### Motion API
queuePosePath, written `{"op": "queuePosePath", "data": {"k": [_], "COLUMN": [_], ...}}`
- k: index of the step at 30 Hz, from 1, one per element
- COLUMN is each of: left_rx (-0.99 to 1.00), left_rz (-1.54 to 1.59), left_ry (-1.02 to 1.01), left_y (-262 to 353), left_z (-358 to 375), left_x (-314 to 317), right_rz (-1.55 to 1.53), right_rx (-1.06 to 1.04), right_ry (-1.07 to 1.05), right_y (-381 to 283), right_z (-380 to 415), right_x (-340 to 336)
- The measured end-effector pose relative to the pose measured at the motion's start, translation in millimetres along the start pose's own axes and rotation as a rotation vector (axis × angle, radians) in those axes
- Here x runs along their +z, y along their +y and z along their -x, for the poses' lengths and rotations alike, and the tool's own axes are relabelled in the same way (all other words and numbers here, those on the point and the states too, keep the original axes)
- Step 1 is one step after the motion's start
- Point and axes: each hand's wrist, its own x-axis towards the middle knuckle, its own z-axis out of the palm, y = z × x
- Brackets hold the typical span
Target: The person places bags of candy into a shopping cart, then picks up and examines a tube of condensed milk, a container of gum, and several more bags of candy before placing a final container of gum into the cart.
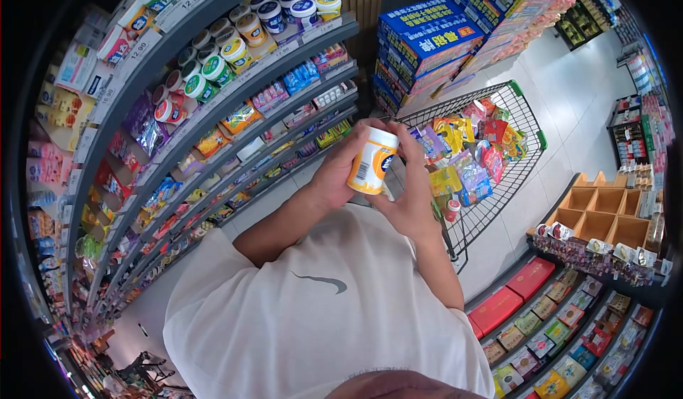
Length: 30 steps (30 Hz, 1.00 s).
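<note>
Fingers (356, 137) of both hands grip a bottle (371, 161) above the trolley (526, 118) in a shop aisle.

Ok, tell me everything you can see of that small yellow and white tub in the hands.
The small yellow and white tub is a squat plastic-looking cylinder with a white lid, shut, and a yellow body bearing a blue logo and a white barcode panel. It is tilted, lid up and to the right, above the wire shopping cart. The left hand grips its side; the right hand cups the other side.
</note>
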Motion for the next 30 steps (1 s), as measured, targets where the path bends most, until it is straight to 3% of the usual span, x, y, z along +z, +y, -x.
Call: {"op": "queuePosePath", "data": {"k": [8,20,26,30], "left_rx": [0.019,0.034,-0.158,-0.274], "left_rz": [-0.195,-0.154,0.077,0.204], "left_ry": [0.091,-0.004,0.013,-0.172], "left_y": [7,5,2,-6], "left_z": [12,12,14,14], "left_x": [4,6,9,-8], "right_rz": [-0.066,-0.039,0.142,0.064], "right_rx": [0.053,0.026,-0.175,-0.197], "right_ry": [-0.035,0.130,0.174,0.179], "right_y": [3,-2,-7,-8], "right_z": [3,8,8,9], "right_x": [8,6,2,6]}}
